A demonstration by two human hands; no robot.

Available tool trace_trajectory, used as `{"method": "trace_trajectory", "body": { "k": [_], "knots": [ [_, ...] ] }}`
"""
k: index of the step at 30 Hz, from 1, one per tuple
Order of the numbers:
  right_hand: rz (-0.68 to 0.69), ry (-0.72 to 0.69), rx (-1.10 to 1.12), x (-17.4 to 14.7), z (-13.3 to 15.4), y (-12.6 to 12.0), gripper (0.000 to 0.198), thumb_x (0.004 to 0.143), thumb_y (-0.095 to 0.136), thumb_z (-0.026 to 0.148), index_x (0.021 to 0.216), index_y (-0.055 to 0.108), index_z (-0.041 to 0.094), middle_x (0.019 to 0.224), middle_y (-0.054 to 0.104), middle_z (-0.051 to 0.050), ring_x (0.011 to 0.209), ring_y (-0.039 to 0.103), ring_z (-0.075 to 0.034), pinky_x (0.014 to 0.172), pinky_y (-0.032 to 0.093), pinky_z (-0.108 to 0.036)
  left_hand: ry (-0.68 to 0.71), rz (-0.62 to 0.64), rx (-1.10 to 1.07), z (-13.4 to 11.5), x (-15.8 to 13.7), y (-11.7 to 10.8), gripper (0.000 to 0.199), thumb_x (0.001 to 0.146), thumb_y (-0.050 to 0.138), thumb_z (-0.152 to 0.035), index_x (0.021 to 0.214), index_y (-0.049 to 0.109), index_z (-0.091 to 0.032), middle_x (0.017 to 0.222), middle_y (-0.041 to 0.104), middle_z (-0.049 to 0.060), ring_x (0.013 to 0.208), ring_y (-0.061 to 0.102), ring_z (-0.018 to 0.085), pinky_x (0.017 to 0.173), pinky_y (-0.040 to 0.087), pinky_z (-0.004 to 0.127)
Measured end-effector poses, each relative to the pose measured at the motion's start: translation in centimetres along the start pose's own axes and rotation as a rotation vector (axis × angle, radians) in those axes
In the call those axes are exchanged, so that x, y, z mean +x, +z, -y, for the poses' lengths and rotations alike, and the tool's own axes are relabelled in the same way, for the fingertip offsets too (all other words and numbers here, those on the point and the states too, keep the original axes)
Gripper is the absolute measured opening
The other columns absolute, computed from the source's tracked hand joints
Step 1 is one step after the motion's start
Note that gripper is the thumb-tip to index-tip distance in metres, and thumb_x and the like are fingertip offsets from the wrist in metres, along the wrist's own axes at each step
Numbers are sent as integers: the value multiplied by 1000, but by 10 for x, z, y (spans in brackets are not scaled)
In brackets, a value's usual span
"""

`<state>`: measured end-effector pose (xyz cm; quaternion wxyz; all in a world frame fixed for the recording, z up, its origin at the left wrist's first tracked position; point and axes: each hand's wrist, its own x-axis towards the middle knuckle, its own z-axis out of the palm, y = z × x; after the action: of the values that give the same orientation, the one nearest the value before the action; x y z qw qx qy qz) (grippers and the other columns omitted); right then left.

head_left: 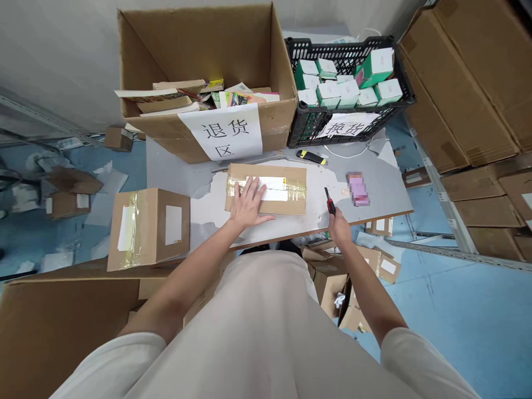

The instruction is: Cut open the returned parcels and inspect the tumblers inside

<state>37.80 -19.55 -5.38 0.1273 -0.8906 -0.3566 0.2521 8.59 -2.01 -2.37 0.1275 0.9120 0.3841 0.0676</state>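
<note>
A flat brown parcel sealed with clear tape and bearing a white label lies on the grey table. My left hand rests flat on the parcel's left end, fingers spread. My right hand is at the table's front edge, to the right of the parcel, closed around a small red-and-black cutter that points up and away from me. A pink phone-sized object lies further right on the table.
A big open carton of books with a paper sign stands at the back. Beside it is a black crate of green-white boxes, with a yellow-black knife in front. A taped box sits left. Cartons are stacked right and on the floor.
</note>
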Motion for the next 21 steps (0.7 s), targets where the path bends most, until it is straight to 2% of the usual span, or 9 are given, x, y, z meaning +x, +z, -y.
{"method": "trace_trajectory", "body": {
  "k": [2, 5, 7, 9, 12, 13, 16, 19, 21],
  "knots": [
    [-2, 17, -134, 21, 6, 29, 57, 95, 31, 29, 149, 33, 13, 121, 55, -24, 106, 58, -33, 92, 44, -50, 18, -17, -5, -1, -11, 3, 80, 78, 56, -67, 141, 45, -19, 152, 36, 18, 144, 26, 38, 117, 3, 58],
    [32, 47, -252, 38, 12, 59, 59, 92, 32, 21, 151, 30, 14, 125, 49, -26, 114, 52, -35, 93, 42, -52, -4, -22, -14, -3, -26, 9, 67, 85, 50, -58, 139, 48, -18, 148, 43, 18, 140, 33, 36, 117, 9, 56],
    [29, 44, -272, 42, 13, 61, 60, 91, 39, 24, 150, 32, 16, 130, 46, -25, 119, 48, -37, 95, 39, -55, -13, -18, -25, -4, -32, 13, 65, 87, 48, -56, 140, 47, -18, 147, 43, 18, 141, 32, 36, 117, 12, 55],
    [-67, -17, -214, 46, 23, 47, 63, 90, 45, 32, 149, 33, 14, 136, 41, -25, 125, 42, -39, 100, 35, -59, -6, -4, -34, -4, -36, 16, 65, 87, 48, -55, 140, 47, -18, 147, 43, 18, 141, 31, 35, 117, 15, 54],
    [-299, -320, -57, 54, 68, 17, 67, 94, 38, 42, 151, 24, 11, 145, 32, -25, 135, 31, -36, 107, 29, -58, 10, 23, -40, -2, -38, 17, 69, 83, 52, -57, 140, 47, -18, 147, 44, 17, 140, 33, 36, 116, 18, 52],
    [-292, -495, -42, 55, 92, 11, 68, 94, 39, 44, 152, 22, 12, 147, 32, -23, 137, 29, -35, 109, 27, -56, 10, 31, -41, -2, -39, 17, 72, 81, 55, -58, 140, 47, -18, 146, 45, 17, 140, 33, 36, 116, 19, 52],
    [-46, -935, -199, 52, 169, 10, 74, 88, 53, 52, 150, 30, 19, 152, 31, -18, 140, 27, -36, 112, 22, -55, 11, 54, -33, -3, -40, 15, 78, 75, 61, -59, 140, 47, -18, 145, 46, 17, 139, 34, 37, 116, 21, 51],
    [86, -1066, -438, 46, 225, 21, 61, 92, 51, 39, 147, 36, 17, 153, 33, -20, 139, 28, -39, 111, 18, -60, 25, 74, -10, -5, -41, 12, 83, 73, 63, -61, 141, 45, -16, 146, 44, 18, 139, 33, 37, 116, 21, 51],
    [156, -1050, -533, 53, 245, 17, 50, 97, 41, 30, 143, 42, 13, 146, 43, -23, 132, 40, -36, 108, 26, -55, 29, 84, 1, -5, -42, 10, 85, 73, 64, -61, 142, 44, -16, 147, 43, 18, 140, 32, 37, 116, 21, 51]
  ]
}}
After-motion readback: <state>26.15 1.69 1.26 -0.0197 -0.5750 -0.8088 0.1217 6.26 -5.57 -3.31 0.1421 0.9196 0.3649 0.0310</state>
